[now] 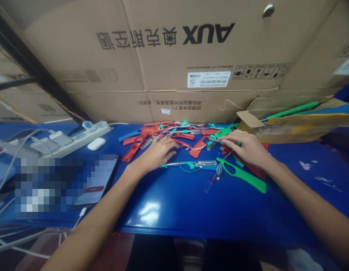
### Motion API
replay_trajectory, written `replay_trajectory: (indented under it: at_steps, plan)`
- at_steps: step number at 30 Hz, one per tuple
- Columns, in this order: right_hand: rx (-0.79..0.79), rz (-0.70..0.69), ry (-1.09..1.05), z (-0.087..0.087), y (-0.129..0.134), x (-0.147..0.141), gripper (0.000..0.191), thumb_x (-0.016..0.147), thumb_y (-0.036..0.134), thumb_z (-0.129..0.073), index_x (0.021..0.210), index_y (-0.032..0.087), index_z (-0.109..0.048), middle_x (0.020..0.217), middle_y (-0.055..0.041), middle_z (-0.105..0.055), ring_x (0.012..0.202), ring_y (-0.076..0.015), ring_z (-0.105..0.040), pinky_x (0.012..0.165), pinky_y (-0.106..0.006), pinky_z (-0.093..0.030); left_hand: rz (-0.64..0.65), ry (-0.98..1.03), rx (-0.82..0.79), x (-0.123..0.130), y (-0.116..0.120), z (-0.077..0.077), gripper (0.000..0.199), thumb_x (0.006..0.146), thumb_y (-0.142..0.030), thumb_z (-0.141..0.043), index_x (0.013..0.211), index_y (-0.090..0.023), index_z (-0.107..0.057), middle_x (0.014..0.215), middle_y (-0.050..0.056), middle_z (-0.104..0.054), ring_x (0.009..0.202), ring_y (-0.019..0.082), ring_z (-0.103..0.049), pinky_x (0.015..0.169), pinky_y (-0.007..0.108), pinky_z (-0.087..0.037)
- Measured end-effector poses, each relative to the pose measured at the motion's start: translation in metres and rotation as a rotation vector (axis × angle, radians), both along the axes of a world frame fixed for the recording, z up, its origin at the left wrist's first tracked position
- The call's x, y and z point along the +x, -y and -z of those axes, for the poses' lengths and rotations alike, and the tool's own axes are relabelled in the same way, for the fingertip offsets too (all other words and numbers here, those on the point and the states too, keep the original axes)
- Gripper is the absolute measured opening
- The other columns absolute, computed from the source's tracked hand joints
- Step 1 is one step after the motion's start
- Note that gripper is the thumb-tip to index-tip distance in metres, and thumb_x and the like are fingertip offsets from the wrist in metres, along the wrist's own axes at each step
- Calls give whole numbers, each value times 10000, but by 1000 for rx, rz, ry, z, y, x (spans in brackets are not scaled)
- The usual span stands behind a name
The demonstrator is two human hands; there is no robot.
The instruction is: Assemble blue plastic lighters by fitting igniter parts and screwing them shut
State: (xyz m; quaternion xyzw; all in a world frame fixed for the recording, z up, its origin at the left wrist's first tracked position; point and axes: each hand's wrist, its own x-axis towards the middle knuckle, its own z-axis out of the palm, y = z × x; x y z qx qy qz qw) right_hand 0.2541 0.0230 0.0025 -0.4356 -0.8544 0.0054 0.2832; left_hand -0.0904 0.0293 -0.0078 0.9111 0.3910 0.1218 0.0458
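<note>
My left hand [160, 152] rests palm down at the near edge of a pile of lighter parts, its fingers apart, with nothing visible held in it. My right hand [245, 146] is pinched at the pile's right side around a thin grey lighter part [216, 140]. Red handle shells [133, 148], metal tubes and white wires lie jumbled between and behind the hands. In front of them is a blue lighter half [201, 166] with a clear tank and tube on it. A green handle shell [245, 176] lies below my right wrist, beside a small clear tank with a red top [210, 185].
A torn open carton [301, 130] with green and blue pieces stands at the back right. Large cardboard boxes [163, 67] wall off the back. On the left are a power strip [81, 139], a white earbud case [96, 143], cables and a phone [99, 184].
</note>
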Motion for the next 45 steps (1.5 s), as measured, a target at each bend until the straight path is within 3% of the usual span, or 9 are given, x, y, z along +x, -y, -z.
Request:
replay_trajectory:
  at_steps: [5, 9, 13, 21, 27, 31, 36, 41, 45]
  plan:
    - [-111, 139, 55, -19, 0, 26, 407, 966, 497, -488, 895, 212, -769, 884, -83, -773, 786, -242, -690, 735, -365, -500, -52, -41, -11, -5, -3, -4, 182, 1001, -245, -511, 1013, -197, -686, 1155, 61, -690, 1201, 272, -590, 1132, 562, -285]
    - [-409, 235, 209, -29, 1, 45, 522, 937, 626, -482, 708, 212, -704, 619, -35, -696, 555, -186, -608, 574, -307, -412, -66, -33, -2, -10, -5, 1, 233, 999, -281, -505, 1141, -195, -668, 1293, 102, -644, 1300, 301, -522, 1141, 574, -300]
    - [-419, 327, 301, -38, 5, 65, 518, 931, 622, -477, 705, 197, -668, 663, -58, -685, 605, -190, -577, 589, -308, -370, -47, -16, -9, -13, -6, 5, 259, 999, -273, -503, 1200, -197, -648, 1358, 114, -607, 1341, 309, -484, 1151, 586, -300]
    - [-1031, 420, 363, -37, 25, 95, 536, 784, 632, -643, 467, 207, -562, 476, -31, -519, 476, -152, -437, 532, -309, -313, -27, -10, -7, -13, -3, 0, 237, 1016, -321, -512, 1172, -217, -657, 1387, 86, -595, 1333, 295, -498, 1178, 590, -242]
    - [-897, 351, 240, -32, 20, 84, 393, 849, 556, -555, 668, 209, -591, 699, -82, -660, 631, -211, -582, 601, -329, -444, -9, 54, 41, -9, 1, -11, 210, 1038, -311, -482, 1135, -266, -663, 1298, 27, -665, 1278, 233, -551, 1213, 598, -39]
    - [-613, 288, 203, -33, 16, 80, 410, 884, 609, -525, 768, 217, -559, 828, -112, -689, 741, -235, -616, 648, -331, -463, -36, 96, 74, -11, 0, -13, 215, 1036, -304, -484, 1145, -276, -668, 1264, 20, -691, 1263, 222, -557, 1217, 557, -83]
    - [-411, 335, 192, -34, 10, 67, 243, 924, 421, -479, 989, 202, -559, 870, -120, -732, 720, -254, -671, 678, -354, -476, 0, 70, 28, -10, 0, -13, 217, 1030, -302, -478, 1102, -255, -677, 1204, 33, -711, 1209, 231, -592, 1205, 569, -116]
    - [-235, 432, 207, -33, 8, 51, 496, 932, 555, -512, 1242, 176, -586, 1127, -171, -727, 1014, -369, -683, 794, -419, -500, 32, 85, 10, -7, 3, -16, 243, 1043, -327, -446, 1078, -252, -674, 1176, 26, -717, 1159, 219, -622, 1211, 571, -119]
    - [-151, 381, 64, -31, 12, 35, 505, 1014, 544, -353, 1228, 174, -623, 1097, -150, -740, 1005, -341, -699, 825, -429, -524, 45, 99, 17, -7, 1, -15, 231, 1045, -316, -461, 1131, -244, -663, 1209, 30, -702, 1200, 217, -598, 1192, 537, -233]
